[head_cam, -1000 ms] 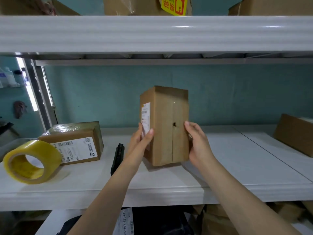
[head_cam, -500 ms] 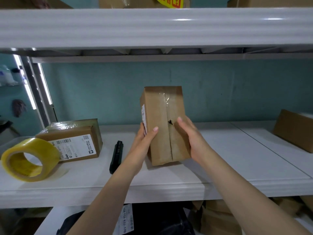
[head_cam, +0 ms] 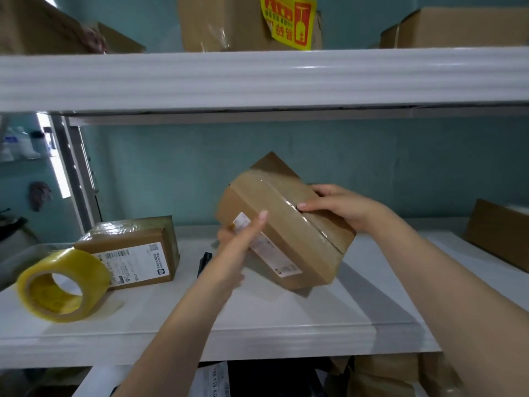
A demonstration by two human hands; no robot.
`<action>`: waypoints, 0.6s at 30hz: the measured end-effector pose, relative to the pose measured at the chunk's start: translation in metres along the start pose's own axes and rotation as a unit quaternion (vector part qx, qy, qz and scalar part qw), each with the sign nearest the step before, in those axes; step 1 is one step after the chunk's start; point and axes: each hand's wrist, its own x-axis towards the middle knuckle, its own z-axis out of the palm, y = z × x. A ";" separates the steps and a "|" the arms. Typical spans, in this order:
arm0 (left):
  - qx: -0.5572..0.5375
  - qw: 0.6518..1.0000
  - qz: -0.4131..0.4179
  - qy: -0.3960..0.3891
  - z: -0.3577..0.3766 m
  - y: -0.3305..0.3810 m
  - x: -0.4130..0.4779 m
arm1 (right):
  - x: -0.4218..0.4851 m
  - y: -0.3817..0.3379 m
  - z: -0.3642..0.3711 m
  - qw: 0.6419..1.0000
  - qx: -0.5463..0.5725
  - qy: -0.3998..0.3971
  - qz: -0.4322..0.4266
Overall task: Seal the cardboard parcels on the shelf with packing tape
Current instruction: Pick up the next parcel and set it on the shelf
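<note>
Now tipped from upright, parcel point(head_cam: 289, 224), left hand point(head_cam: 239, 243), right hand point(head_cam: 347, 209), fingers point(head_cam: 310, 207) gripping it.

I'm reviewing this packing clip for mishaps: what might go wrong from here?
The box is tilted between the left hand and right hand; a loose grip might let it drop onto the shelf. The tape roll stands near the shelf's front edge and might get knocked off.

matt cardboard parcel point(head_cam: 289, 224) (glossy taped seam), glossy white shelf point(head_cam: 257, 319)
</note>
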 end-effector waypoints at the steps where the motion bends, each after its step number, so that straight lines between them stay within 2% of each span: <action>1: 0.008 0.998 0.028 0.049 -0.009 0.006 0.002 | 0.004 -0.003 -0.005 1.000 -0.010 -0.018 0.013; 3: 0.003 0.996 0.049 0.078 -0.027 0.019 0.006 | 0.012 -0.010 -0.010 0.996 -0.052 -0.064 0.042; 6: 0.010 1.000 0.020 -0.022 -0.040 0.034 0.007 | 0.023 -0.020 -0.008 0.985 -0.113 -0.110 0.065; 9: 0.059 0.998 -0.018 -0.034 -0.049 0.038 0.011 | 0.032 -0.027 -0.005 0.984 -0.141 -0.095 0.057; 11: 0.067 0.996 -0.048 -0.020 -0.049 0.033 0.012 | 0.037 -0.027 -0.003 0.979 -0.197 -0.024 0.036; 14: 0.016 0.995 -0.097 0.019 -0.039 0.017 0.014 | 0.042 -0.019 -0.001 0.937 -0.331 0.101 0.050; 16: -0.049 0.991 -0.117 0.049 -0.030 0.010 0.017 | 0.038 -0.010 -0.003 0.935 -0.315 0.149 0.060; 18: -0.126 0.983 -0.120 0.062 -0.024 0.007 0.020 | 0.027 0.001 -0.009 0.955 -0.217 0.196 0.049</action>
